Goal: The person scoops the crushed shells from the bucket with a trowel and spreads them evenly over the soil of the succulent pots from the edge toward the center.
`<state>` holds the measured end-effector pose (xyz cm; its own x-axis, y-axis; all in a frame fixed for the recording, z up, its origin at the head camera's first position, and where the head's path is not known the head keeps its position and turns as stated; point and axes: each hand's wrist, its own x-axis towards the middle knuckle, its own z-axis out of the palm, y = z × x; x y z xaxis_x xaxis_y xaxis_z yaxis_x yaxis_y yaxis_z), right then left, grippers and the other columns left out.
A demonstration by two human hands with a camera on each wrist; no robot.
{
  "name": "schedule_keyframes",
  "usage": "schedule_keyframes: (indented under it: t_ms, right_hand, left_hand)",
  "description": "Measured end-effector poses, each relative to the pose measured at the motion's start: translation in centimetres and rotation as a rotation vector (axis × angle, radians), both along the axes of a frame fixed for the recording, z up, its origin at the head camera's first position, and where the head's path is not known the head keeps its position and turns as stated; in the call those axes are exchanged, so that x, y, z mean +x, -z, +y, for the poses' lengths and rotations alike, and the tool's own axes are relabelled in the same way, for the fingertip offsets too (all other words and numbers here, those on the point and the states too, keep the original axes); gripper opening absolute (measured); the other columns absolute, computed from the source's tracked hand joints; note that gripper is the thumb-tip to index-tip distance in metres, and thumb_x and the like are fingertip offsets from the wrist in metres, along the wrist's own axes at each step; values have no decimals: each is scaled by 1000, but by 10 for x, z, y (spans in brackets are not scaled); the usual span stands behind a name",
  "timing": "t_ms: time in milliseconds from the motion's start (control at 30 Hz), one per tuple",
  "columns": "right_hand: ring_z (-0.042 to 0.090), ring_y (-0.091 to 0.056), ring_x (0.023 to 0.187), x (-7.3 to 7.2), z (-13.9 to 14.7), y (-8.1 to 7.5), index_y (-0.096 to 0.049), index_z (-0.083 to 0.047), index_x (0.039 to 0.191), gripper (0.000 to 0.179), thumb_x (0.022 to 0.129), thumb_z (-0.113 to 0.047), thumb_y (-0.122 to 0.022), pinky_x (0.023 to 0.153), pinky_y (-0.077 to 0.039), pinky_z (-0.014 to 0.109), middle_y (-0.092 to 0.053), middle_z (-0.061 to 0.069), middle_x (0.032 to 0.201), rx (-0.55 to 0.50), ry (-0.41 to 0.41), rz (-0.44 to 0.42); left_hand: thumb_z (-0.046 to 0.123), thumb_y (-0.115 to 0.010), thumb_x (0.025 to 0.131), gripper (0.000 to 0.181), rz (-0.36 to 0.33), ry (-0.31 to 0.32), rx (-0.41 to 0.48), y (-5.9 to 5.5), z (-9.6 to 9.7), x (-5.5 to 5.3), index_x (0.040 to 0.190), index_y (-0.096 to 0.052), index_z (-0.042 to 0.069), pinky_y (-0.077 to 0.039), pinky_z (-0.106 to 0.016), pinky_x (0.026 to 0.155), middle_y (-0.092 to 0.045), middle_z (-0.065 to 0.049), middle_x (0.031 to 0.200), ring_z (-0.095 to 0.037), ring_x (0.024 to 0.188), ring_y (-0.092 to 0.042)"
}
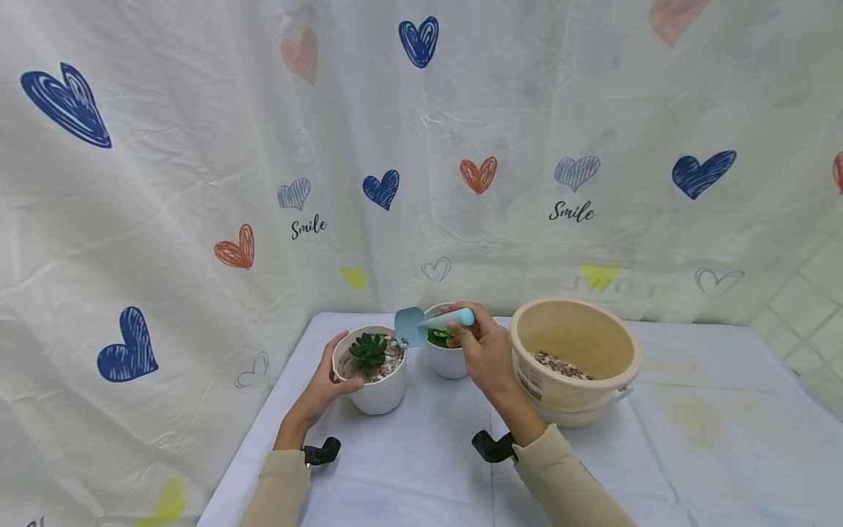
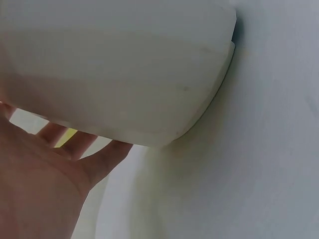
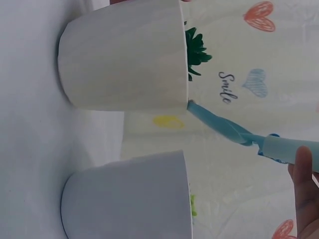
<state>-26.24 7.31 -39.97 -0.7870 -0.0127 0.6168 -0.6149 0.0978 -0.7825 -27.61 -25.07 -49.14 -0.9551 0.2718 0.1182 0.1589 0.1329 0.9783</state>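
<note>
A white flowerpot stands on the table, holding a dark green succulent set in mixed gravel. My left hand grips its left side, the thumb at the near rim; the left wrist view shows fingers against the pot wall. By its handle, my right hand holds a light blue trowel. The blade's tip is at the right rim of this pot, close to the gravel, as the right wrist view also shows. Behind the trowel is a second white pot with a bright green plant, partly hidden.
To the right stands a beige bucket with a handle and gravel at its bottom. A white cloth covers the table. A curtain printed with hearts hangs behind it.
</note>
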Motion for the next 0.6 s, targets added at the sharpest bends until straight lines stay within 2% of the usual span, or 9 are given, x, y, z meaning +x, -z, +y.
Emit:
schedule_keyframes:
  t_ms: [133,233,333,433,500,600]
  right_hand:
    - [3,-71,84,0,0,1,-66,-6,124,28,97,-14,-68,71,-61,26,-74,13,116,18,2,-2]
    - [13,-72,80,1,0,1,-67,-8,124,28,97,-16,-68,72,-61,27,-74,11,115,39,-1,-2]
    - [27,-72,77,1,0,1,-67,-10,125,29,97,-16,-68,71,-61,31,-74,10,114,59,-1,2]
    - [39,-70,76,9,-2,-9,-67,-4,124,27,98,-9,-66,71,-61,39,-74,16,111,75,0,2]
    - [34,-70,75,15,-3,-15,-66,1,123,27,97,-6,-66,71,-61,44,-74,19,109,77,-6,5]
    - [23,-69,74,21,-4,-21,-65,6,122,27,96,-2,-65,72,-61,46,-73,24,106,78,-22,20]
  left_hand:
    - [25,-81,86,104,-2,0,13,0,-1,0,164,-12,31,-36,-47,114,-22,-7,166,-36,151,-26]
    - [24,-81,86,105,0,2,29,2,-2,0,164,-11,30,-36,-48,114,-24,-7,165,-34,150,-28]
    - [21,-79,87,103,1,2,51,3,-3,-1,163,-11,27,-41,-42,111,-28,-9,164,-29,146,-36]
    - [16,-77,87,100,-14,5,85,4,-5,-2,162,-12,26,-44,-33,107,-32,-9,163,-20,141,-42]
    - [13,-76,88,99,-17,5,95,4,-6,-2,162,-11,24,-44,-31,106,-33,-10,162,-17,139,-43]
    - [13,-75,88,95,-9,-6,89,5,-8,-3,162,-16,24,-42,-31,108,-33,-8,163,-18,143,-38]
